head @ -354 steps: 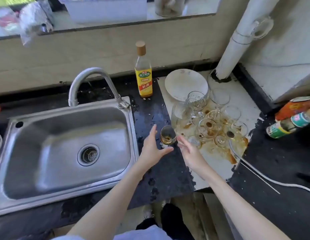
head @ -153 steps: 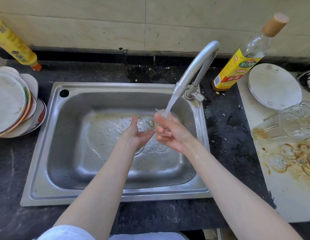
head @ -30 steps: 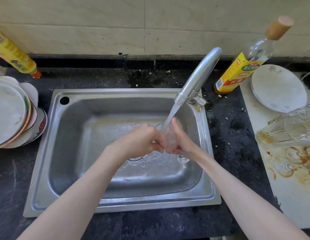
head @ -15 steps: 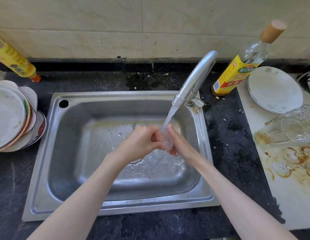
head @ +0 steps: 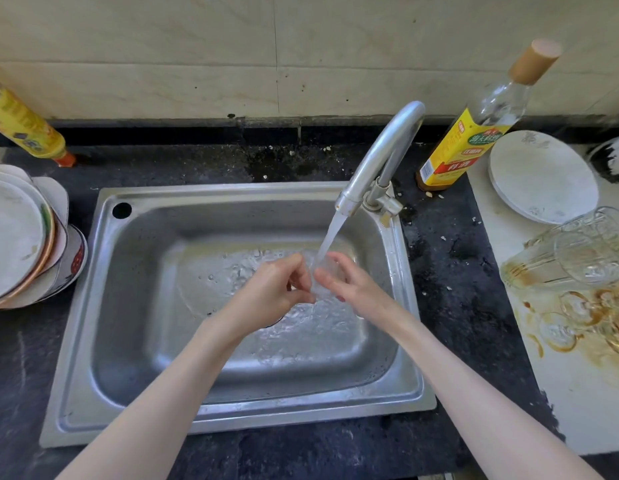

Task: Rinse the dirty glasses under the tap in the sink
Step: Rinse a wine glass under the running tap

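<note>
- Bright, soft daylight fills the scene; the pale wall tiles (head: 197,46) are evenly lit with no hard shadows.
- The steel sink (head: 231,415) shows broad dull sheen, with sparkle where water splashes on its floor.
- The tap (head: 384,157) carries a long highlight along its curve.
- The black desk (head: 450,306) stays dark and low in detail.
- Wide-angle distortion bends the edges: the bottle (head: 474,123) leans outward.
- The glasses (head: 578,258) at the right edge look soft and smeared.

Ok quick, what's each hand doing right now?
Left hand: fingers curled round the glass, holding it under the tap water.
Right hand: fingers on the same glass, gripping it from the other side.
</note>
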Demonstrator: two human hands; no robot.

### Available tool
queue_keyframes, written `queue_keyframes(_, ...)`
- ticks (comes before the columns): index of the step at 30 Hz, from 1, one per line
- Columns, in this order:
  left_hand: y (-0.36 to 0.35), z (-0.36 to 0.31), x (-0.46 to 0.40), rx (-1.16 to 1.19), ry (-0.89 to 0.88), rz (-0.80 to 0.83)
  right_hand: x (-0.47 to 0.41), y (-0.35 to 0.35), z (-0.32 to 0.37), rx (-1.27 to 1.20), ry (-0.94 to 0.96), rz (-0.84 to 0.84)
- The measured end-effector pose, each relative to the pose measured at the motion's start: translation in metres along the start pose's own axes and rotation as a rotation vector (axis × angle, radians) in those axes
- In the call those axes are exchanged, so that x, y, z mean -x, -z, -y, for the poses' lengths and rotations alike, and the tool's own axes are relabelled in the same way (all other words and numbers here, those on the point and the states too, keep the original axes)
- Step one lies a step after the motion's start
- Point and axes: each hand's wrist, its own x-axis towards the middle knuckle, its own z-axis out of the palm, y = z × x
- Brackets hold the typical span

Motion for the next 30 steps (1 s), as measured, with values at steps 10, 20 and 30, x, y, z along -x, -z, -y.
queue_keyframes(10,0.004,-0.011,-0.004,0.030,0.045,-0.015,-0.003,-0.001,0.005,-0.073,-0.009,0.026)
queue_keyframes(20,0.016,-0.020,-0.008,-0.028,0.016,0.075,-0.005,-0.007,0.004,-0.067,-0.032,0.002)
queue_keyframes(30,0.026,-0.027,-0.012,-0.282,-0.057,0.263,-0.006,-0.004,-0.002,-0.147,-0.080,0.073)
